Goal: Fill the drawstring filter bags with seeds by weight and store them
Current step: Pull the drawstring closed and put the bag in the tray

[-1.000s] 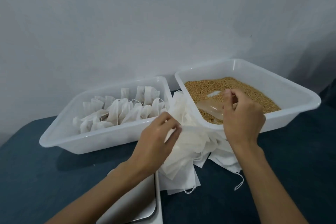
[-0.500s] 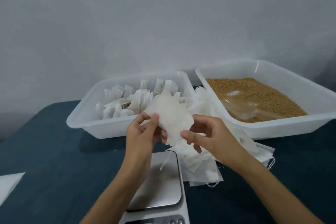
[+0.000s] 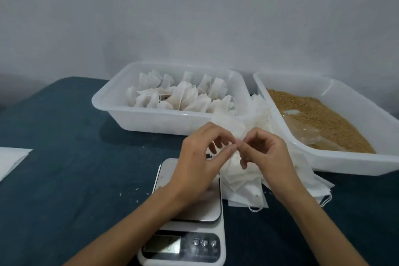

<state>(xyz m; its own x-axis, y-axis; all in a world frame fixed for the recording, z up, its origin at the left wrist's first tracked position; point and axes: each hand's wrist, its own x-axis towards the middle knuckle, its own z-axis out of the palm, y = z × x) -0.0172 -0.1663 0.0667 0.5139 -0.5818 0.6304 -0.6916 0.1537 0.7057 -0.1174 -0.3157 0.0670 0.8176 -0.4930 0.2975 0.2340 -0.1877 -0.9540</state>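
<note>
I saw the dark blue bench [image 3: 54, 175] carrying two white tubs against the wall: the right tub [image 3: 345, 162] held brown seeds [image 3: 319, 123] with a clear scoop [image 3: 302, 129] lying in them, and the left tub [image 3: 155, 119] held filled filter bags [image 3: 181, 97]. A heap of empty bags [image 3: 244, 188] lay between the tubs and spilled toward me, just right of the digital scale [image 3: 190, 242]. A white sheet [image 3: 10, 160] sat at the bench's left edge. My left hand [image 3: 198, 164] and right hand [image 3: 265, 153] met fingertip to fingertip above the scale's far end, each pinching the edge of one empty bag [image 3: 232, 128], which rose behind my fingers in front of the left tub.
</note>
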